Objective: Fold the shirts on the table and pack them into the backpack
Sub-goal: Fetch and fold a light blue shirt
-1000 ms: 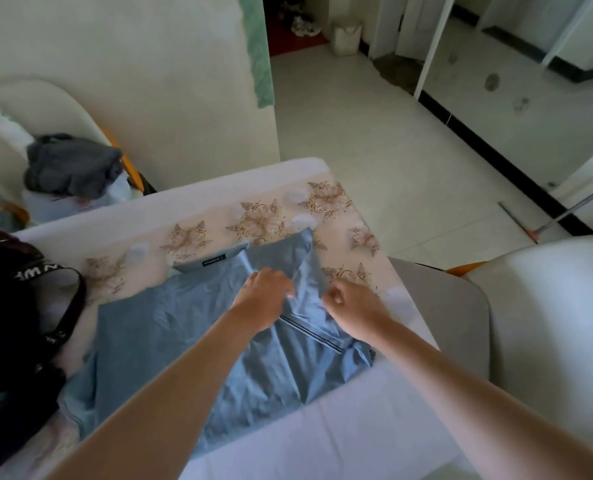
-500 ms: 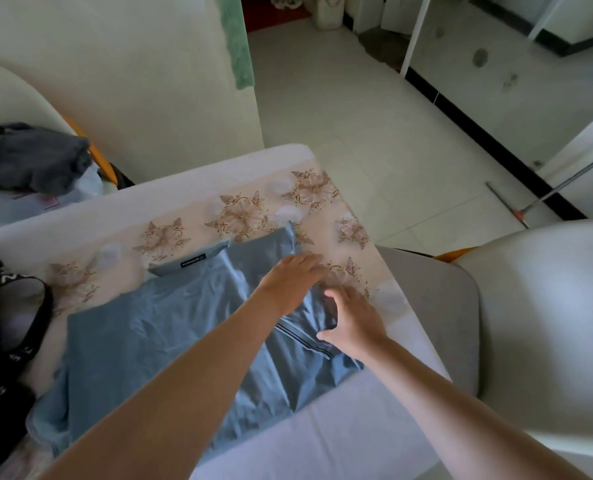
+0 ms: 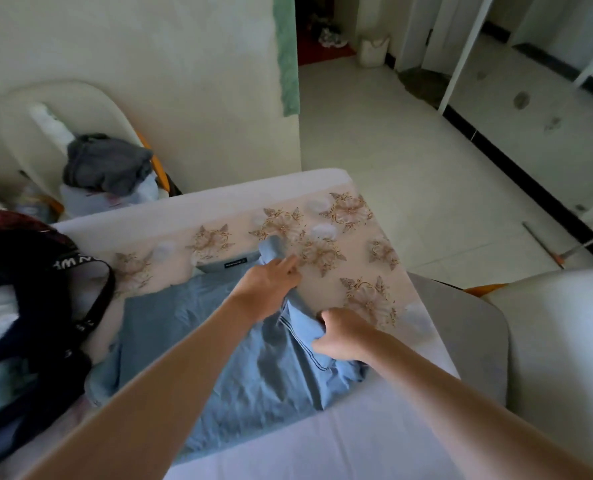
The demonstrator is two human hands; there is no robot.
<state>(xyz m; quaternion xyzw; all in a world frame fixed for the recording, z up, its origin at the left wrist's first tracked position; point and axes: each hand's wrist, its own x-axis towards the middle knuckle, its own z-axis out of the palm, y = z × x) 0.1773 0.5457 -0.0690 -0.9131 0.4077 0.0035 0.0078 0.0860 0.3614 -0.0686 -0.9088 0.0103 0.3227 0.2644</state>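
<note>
While one blue shirt lies spread over the middle of the surface, two bare hands work at its three o'clock side. One dark backpack sits just beside the shirt at nine o'clock, a black strap with white letters looping toward the cloth. The shirt is thin, creased fabric with a small dark label at the collar, at twelve o'clock. The surface has a smooth cover printed with gold flowers, plain white along its rim. The left hand lies on the shirt near the collar, fingers straight and close together, pointing to two o'clock. The right hand, at four o'clock of the left, has its fingers curled round the sleeve, gripping its dark-stitched hem. One white rounded chair at ten o'clock carries one crumpled grey garment; a second chair stands at three o'clock.
</note>
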